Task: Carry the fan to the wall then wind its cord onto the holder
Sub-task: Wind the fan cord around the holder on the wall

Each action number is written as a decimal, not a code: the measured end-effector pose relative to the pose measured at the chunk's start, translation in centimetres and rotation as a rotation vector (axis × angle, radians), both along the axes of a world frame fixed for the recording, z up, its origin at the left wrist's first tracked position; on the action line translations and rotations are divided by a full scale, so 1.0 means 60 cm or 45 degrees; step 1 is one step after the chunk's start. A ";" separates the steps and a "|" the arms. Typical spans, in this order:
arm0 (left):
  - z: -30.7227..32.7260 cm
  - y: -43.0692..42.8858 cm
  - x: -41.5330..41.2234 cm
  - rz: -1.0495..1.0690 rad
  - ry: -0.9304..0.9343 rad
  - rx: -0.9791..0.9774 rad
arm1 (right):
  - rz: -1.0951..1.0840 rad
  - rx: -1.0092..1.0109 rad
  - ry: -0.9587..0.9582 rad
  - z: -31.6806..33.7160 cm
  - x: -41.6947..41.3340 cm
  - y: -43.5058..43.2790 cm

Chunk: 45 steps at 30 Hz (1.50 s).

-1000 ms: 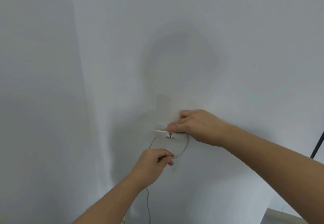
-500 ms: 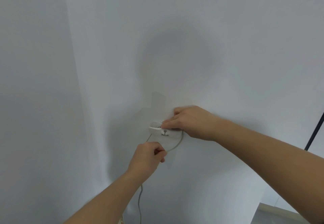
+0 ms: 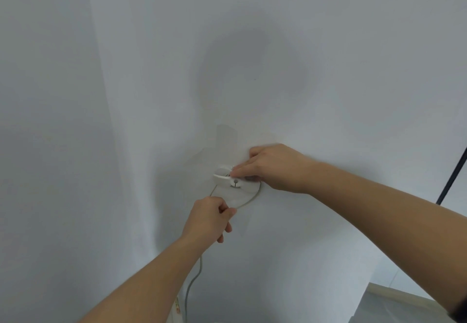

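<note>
A small white cord holder [image 3: 233,182] with a bear-like face is stuck on the white wall [image 3: 303,44]. My right hand [image 3: 271,167] presses its fingers against the holder's top and the cord there. A thin grey-white cord [image 3: 249,200] loops below the holder. My left hand [image 3: 211,215] is closed around the cord just under the holder. More of the cord hangs from that hand toward the bottom edge [image 3: 193,282]. The fan itself is out of sight, apart from a white edge at the bottom [image 3: 177,310].
A wall corner runs down the left side [image 3: 101,95]. A thin black pole [image 3: 452,178] leans at the right edge. A pale baseboard and floor [image 3: 394,295] show at the bottom right.
My left hand has moved up and slightly left with the cord, so the loop under the holder is shorter. My right hand stays pressed on the holder.
</note>
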State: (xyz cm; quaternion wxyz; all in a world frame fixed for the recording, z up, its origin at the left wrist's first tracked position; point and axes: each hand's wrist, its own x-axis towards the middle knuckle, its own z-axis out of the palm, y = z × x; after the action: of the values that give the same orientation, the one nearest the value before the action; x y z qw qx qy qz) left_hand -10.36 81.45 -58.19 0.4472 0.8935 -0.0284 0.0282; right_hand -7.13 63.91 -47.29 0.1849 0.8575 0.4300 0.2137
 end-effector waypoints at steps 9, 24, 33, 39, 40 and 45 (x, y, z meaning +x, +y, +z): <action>-0.011 0.009 -0.002 -0.038 -0.021 0.101 | -0.094 -0.040 0.111 0.015 -0.006 0.019; -0.004 0.033 0.015 0.292 -0.135 0.131 | -0.142 0.012 0.066 0.008 -0.020 0.023; -0.010 0.061 0.024 0.492 -0.077 0.034 | -0.166 0.054 0.087 0.005 -0.023 0.024; -0.001 0.067 0.016 0.553 -0.254 -0.051 | -0.179 0.065 0.112 0.002 -0.028 0.022; 0.000 0.069 0.013 0.542 -0.278 -0.065 | -0.182 0.058 0.114 0.003 -0.029 0.023; 0.001 0.075 0.013 0.551 -0.324 -0.044 | -0.184 -0.020 0.097 0.004 -0.027 0.024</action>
State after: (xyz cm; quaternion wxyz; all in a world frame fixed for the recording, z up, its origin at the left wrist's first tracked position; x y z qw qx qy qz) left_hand -9.56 85.93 -58.12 0.4389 0.8602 0.1078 0.2361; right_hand -8.73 65.35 -47.06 0.1899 0.8923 0.3755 0.1635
